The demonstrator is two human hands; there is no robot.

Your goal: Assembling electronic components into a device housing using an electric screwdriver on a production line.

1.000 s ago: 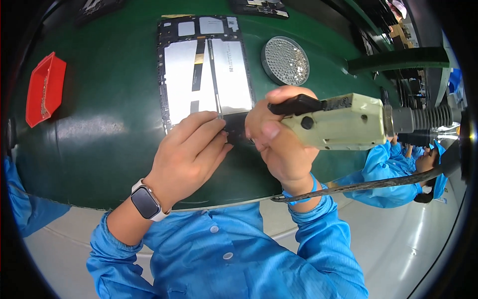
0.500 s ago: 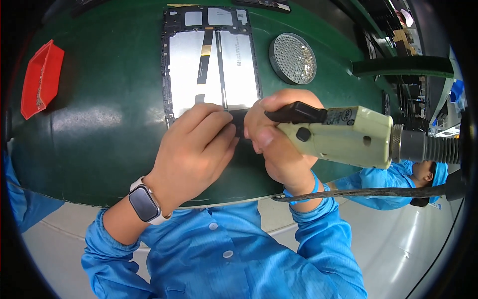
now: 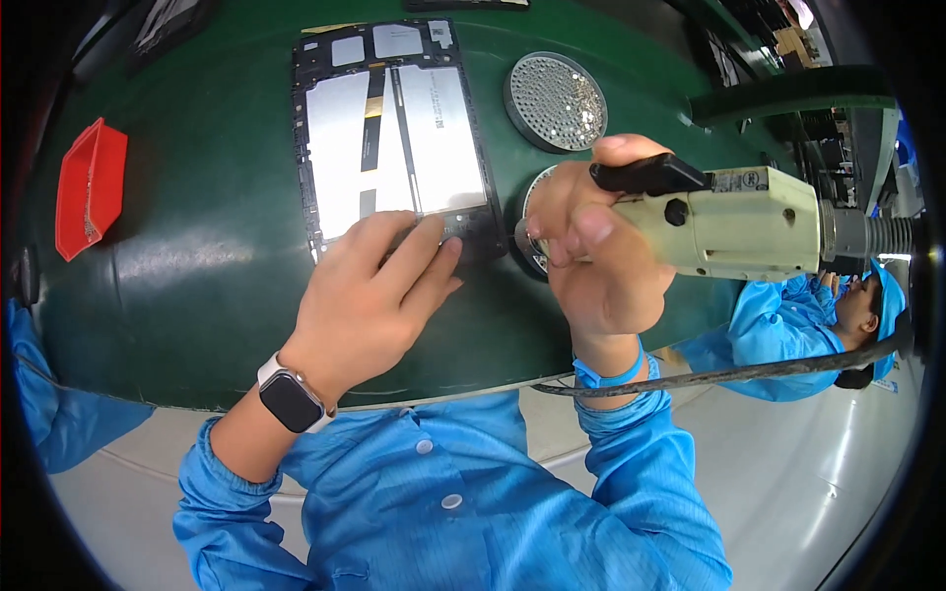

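An opened tablet (image 3: 447, 128) lies on the green work surface, its silver inner panel showing, with dark ribbon cables running down it. My left hand (image 3: 370, 295) rests at its lower edge, fingers somewhat apart and lying on the dark strip there; the fingertips partly cover that strip. My right hand (image 3: 601, 256) is wrapped round a pale electric screwdriver (image 3: 739, 222) with a black lever. The screwdriver's tip end points left, just off the tablet's lower right corner. Below and behind this hand a second round dish (image 3: 533, 202) shows in part.
A round grey dish (image 3: 557, 101) holding small shiny screws stands right of the tablet. A red bin (image 3: 91, 189) with small parts sits at far left. The screwdriver's hose (image 3: 882, 234) runs off to the right. A person in blue (image 3: 788, 320) sits at right.
My right hand with the screwdriver has moved right and away from the tablet's lower edge, uncovering the second dish. The tablet appears shifted slightly left in view. My left hand stays at its lower edge.
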